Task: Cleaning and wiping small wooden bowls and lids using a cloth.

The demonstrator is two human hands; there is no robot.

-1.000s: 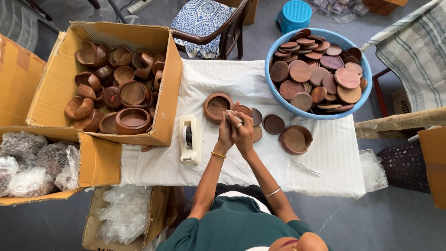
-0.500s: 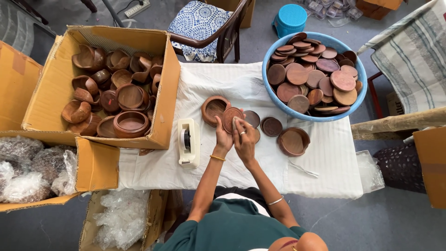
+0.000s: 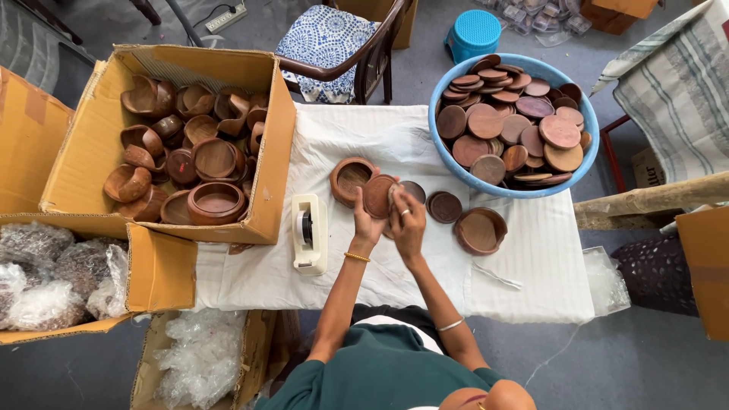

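Head view, looking straight down on a table draped in a white cloth [image 3: 395, 266]. The person's left hand [image 3: 367, 222] and right hand [image 3: 408, 222] are raised together over the middle of the cloth, both closed on a round wooden lid [image 3: 378, 195] that stands tilted between them; the left fingers grip its lower edge, and the right hand, with a ring on one finger, presses against its right side. Whether the right fingers wrap behind the lid I cannot tell.

Just behind the lid, on the cloth, sits an open wooden bowl [image 3: 351, 179], touching or nearly touching it. To the right lie a dark flat lid [image 3: 444, 206] and, beyond it, a second wooden bowl [image 3: 480, 230] with a shallow rim. A white tape dispenser [image 3: 308, 231] lies just left of the left wrist.

At the far right corner of the table a blue plastic basin [image 3: 456, 163] is heaped with round wooden lids in brown and reddish tones. On the left, a large cardboard box [image 3: 266, 152] is full of wooden bowls piled at all angles. Lower left, another box holds items wrapped in clear bags [image 3: 45, 266]. A chair with a blue patterned cushion [image 3: 328, 38] stands beyond the table, and a small blue stool [image 3: 475, 32] near it
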